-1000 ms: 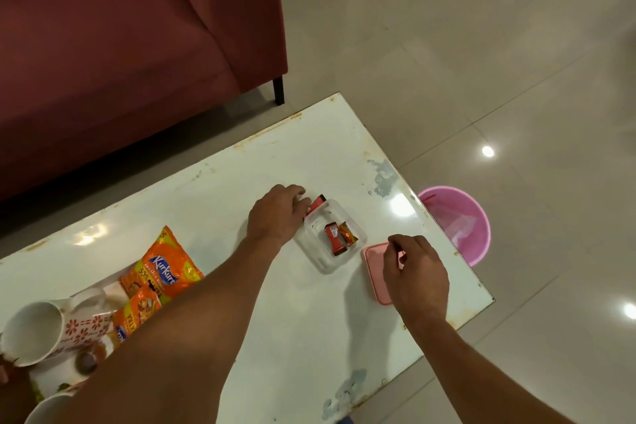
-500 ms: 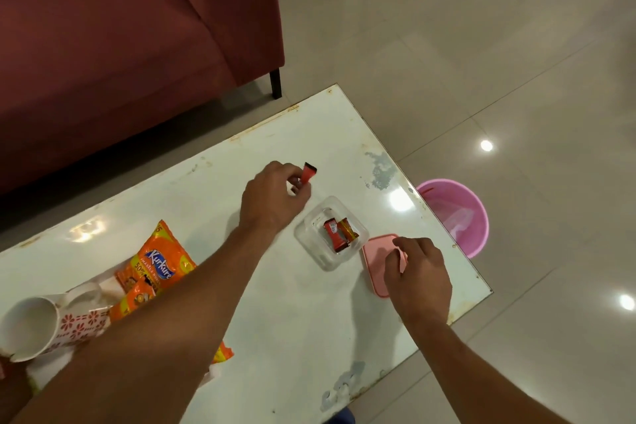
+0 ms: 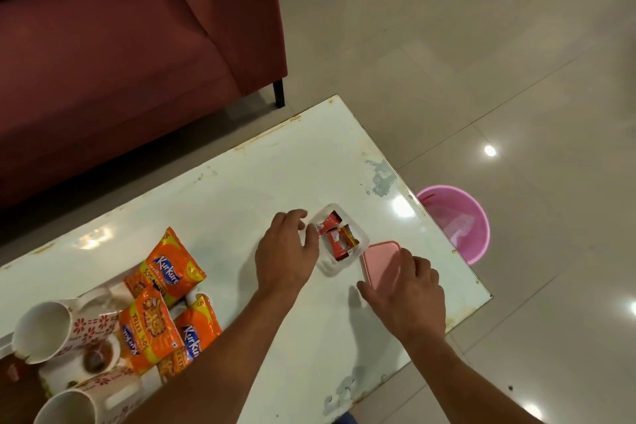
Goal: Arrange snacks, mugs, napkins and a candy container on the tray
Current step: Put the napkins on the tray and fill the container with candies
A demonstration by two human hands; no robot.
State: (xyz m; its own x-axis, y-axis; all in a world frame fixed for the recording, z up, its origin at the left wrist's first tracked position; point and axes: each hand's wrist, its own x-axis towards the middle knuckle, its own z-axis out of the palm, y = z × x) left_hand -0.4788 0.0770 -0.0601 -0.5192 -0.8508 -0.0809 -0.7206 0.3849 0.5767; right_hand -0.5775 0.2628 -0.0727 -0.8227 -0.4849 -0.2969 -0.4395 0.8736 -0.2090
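Red candy (image 3: pixel 329 221) has gone from L hand (image 3: pixel 287 251) into box (image 3: pixel 329 268), w/ the others. L fingers loose, touching box rim. R hand (image 3: pixel 409 293) lies on pink lid (image 3: pixel 380 260), fingers spread. Mugs (image 3: pixel 48 330) & snacks (image 3: pixel 168 268) sit together far left. Still to do, likely: lid on, box moved over there. Napkins not seen.

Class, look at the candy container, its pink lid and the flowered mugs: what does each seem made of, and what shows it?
Candy container: probably clear plastic; the wrapped candies and table show through its walls. Lid: opaque pink plastic, fairly matt, with a raised rim. Mugs: likely glazed ceramic; thick white wall, red flower print.
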